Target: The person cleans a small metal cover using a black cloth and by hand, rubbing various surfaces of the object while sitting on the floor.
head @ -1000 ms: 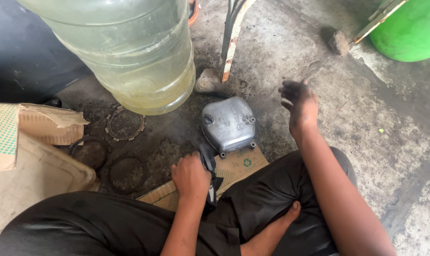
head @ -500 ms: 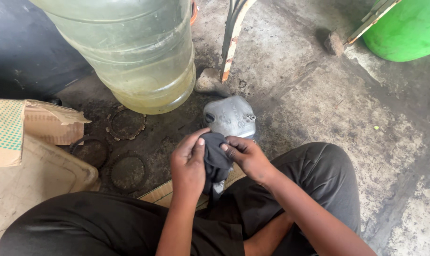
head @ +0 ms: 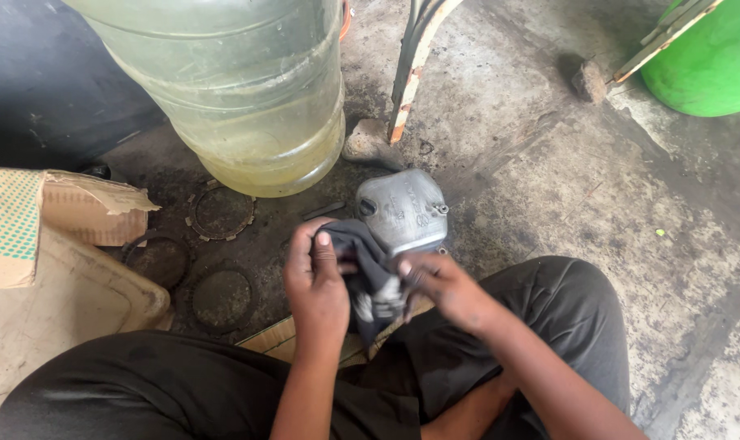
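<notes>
- Presently, both hands meet over the lap: left hand (head: 317, 281) and right hand (head: 447, 285) have their fingers curled around a dark cloth (head: 362, 261), thumbs pressed on top.
- Cloth is bunched around a small shiny metal piece (head: 378, 305); only a glint shows, so its shape cannot be told.
- Grey metal cover (head: 403, 208) lies on the stained concrete floor (head: 549, 204), just beyond the hands and touching the far edge of the cloth or just behind it; which one cannot be told.
- Risk, judged: the wrapped piece could slip out of the oily cloth and drop to the gritty floor, since the grip is through fabric only.
- Risk, judged: grit from the floor could transfer to the cover or cloth, both lying low to the ground.
- Risk, judged: an elbow swing could knock the big bottle, which stands near.
- Large clear plastic bottle (head: 231, 90): a shallow layer of yellowish liquid at the bottom, otherwise empty.
- Torn cardboard box (head: 52, 212) at left: contents not visible.
- Green tub (head: 712, 65), far corner: inside hidden.
- Flat round discs (head: 223, 297) lie on the floor between box and hands.
</notes>
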